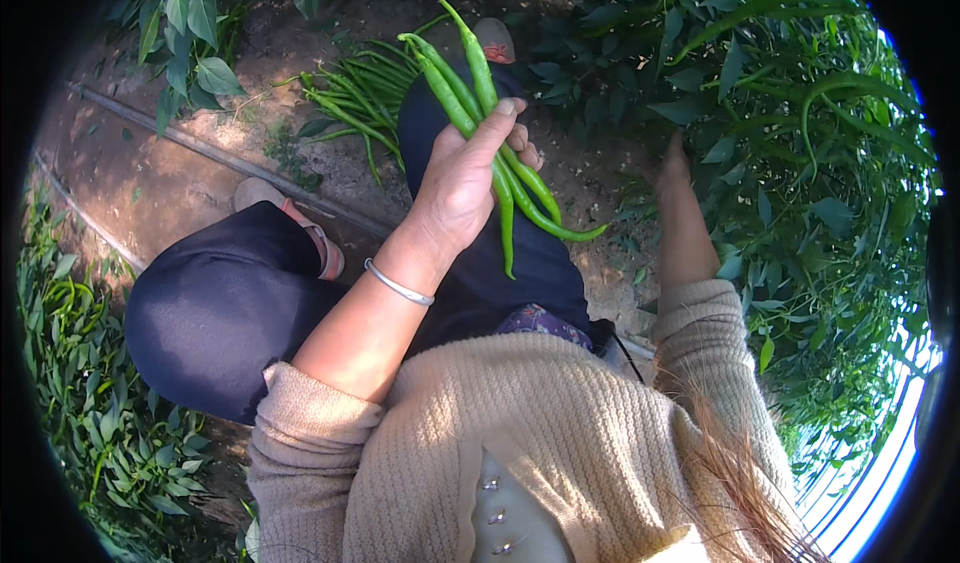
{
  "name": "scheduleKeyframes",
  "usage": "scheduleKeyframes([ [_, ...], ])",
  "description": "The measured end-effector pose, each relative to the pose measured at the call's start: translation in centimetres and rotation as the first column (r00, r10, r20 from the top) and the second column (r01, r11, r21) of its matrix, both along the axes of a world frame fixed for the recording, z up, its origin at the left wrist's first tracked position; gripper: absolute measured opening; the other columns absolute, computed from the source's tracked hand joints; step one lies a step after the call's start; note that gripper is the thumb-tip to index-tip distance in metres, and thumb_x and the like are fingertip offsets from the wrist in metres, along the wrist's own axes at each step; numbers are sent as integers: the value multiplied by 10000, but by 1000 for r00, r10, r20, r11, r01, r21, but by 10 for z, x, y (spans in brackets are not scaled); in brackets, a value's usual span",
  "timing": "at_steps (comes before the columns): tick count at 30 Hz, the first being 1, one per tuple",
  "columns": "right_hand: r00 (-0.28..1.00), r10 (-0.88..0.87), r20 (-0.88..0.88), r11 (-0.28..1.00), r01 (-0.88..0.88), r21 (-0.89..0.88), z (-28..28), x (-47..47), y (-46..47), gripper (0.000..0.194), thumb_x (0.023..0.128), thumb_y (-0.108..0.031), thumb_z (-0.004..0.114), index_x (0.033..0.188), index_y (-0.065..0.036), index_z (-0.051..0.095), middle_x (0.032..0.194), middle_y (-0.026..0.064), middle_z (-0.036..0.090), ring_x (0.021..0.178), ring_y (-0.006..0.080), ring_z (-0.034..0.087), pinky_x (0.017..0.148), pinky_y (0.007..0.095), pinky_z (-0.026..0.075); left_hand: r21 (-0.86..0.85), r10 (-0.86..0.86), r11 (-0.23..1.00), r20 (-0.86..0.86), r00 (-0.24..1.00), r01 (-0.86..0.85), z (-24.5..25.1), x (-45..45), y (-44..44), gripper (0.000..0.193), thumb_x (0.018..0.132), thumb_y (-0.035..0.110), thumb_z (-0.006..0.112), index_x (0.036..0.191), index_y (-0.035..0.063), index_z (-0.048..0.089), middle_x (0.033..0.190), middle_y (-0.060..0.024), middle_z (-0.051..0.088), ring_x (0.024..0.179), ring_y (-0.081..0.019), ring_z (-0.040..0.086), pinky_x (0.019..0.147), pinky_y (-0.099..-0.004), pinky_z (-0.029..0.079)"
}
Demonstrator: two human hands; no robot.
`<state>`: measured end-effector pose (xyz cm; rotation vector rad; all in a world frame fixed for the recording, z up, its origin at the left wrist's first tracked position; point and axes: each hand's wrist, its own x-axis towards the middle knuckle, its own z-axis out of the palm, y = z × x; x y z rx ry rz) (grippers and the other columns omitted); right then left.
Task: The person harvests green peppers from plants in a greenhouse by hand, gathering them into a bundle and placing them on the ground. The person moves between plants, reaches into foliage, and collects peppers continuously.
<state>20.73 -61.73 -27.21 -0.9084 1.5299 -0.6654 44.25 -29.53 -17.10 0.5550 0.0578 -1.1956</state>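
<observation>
Three long green chili peppers (465, 105) are gripped in my left hand (472, 165), above my bent knee. Their stem ends point up and away, and the thin tips hang out below the fist. A metal bangle (399, 285) circles that wrist. My right hand (673, 161) reaches in among the leaves of a pepper plant (750, 218) on the right; its fingers are mostly hidden by foliage, so what they touch cannot be seen. On the soil beyond my knee lies a heap of picked green peppers (360, 94).
Long peppers (847, 90) hang on the plants at the upper right. A thin dark pipe (225, 156) runs across the soil beside my foot. More pepper plants (97, 405) stand at the left, and leafy branches (191, 22) hang over the ground at the upper left.
</observation>
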Motion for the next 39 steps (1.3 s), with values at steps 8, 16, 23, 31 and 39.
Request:
scheduleKeyframes([
  [8,997,78,23,996,-77,-34,23,-12,-12,593,885,-510,528,1286,-80,457,1195,119,553,971,300,586,816,456,509,10,-22,1000,2,1000,22,1,3,0,328,919,268,588,1132,30,514,829,-4,523,766,-133,551,788,-363,510],
  [16,995,103,12,882,-86,-463,12,14,-36,505,902,-437,543,1258,-83,486,1198,109,565,1007,287,587,843,450,496,43,17,999,3,1000,-17,5,-1,-2,309,931,262,563,1089,2,515,760,-32,531,695,-158,566,703,-316,486],
  [23,988,96,121,945,-52,-324,34,3,1,413,911,-331,572,1228,-74,512,1158,91,597,1008,272,602,834,416,500,29,13,999,9,1000,-13,3,-1,-3,305,932,261,559,1090,5,514,760,-30,534,699,-164,566,722,-325,490],
  [31,971,219,98,837,-135,-530,111,23,66,318,906,-365,583,1041,-85,514,785,41,561,617,152,528,656,337,461,32,-3,999,7,1000,3,3,0,-1,312,927,263,568,1093,5,514,772,-30,535,709,-166,566,731,-328,492],
  [39,904,22,428,840,215,-498,152,23,50,306,977,-367,414,937,-70,476,826,76,509,623,155,437,562,297,382,13,4,1000,1,1000,-4,1,-1,-1,314,923,268,574,1091,8,517,771,-32,537,709,-169,568,724,-329,492],
])
